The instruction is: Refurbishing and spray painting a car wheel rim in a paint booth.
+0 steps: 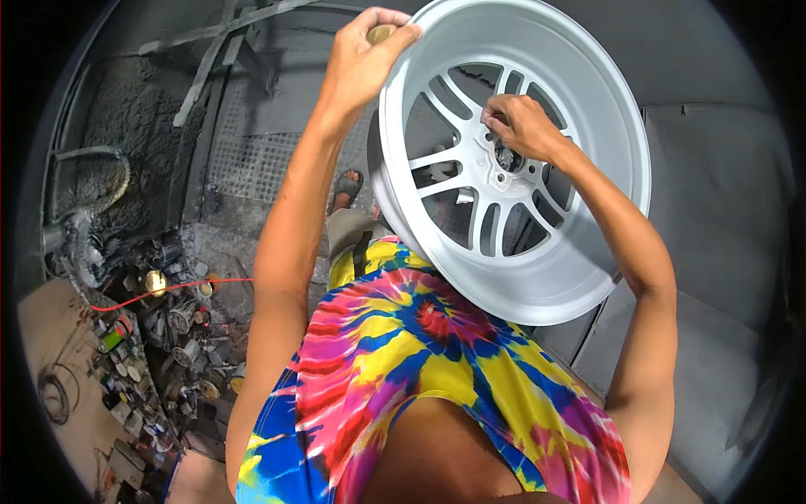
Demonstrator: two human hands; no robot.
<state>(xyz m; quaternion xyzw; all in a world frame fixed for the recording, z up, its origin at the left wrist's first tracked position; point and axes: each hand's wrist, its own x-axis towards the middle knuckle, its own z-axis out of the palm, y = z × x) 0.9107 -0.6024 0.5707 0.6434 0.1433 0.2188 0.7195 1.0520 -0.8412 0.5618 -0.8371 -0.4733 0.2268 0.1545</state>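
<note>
A silver-grey alloy car wheel [617, 181], without a tyre, is tilted up in front of my torso with its hollow barrel facing me. My left hand [369, 55] is closed at its upper left edge, thumb and forefinger against the lip. A small yellowish-brown round thing [380, 34] shows between those fingers; its kind is unclear. Inside the barrel, my right hand [522, 126] is at the spokes just above the centre bore, fingers curled and pressed together. Whatever it pinches, if anything, is hidden. Bolt holes surround the bore.
Many cans, cups and tubs [180, 319] crowd the floor at lower left, with a thin red line [176, 288] across them. A metal frame [210, 59] stands at upper left beside a perforated floor panel [252, 168]. Grey sheeting [714, 193] covers the right side.
</note>
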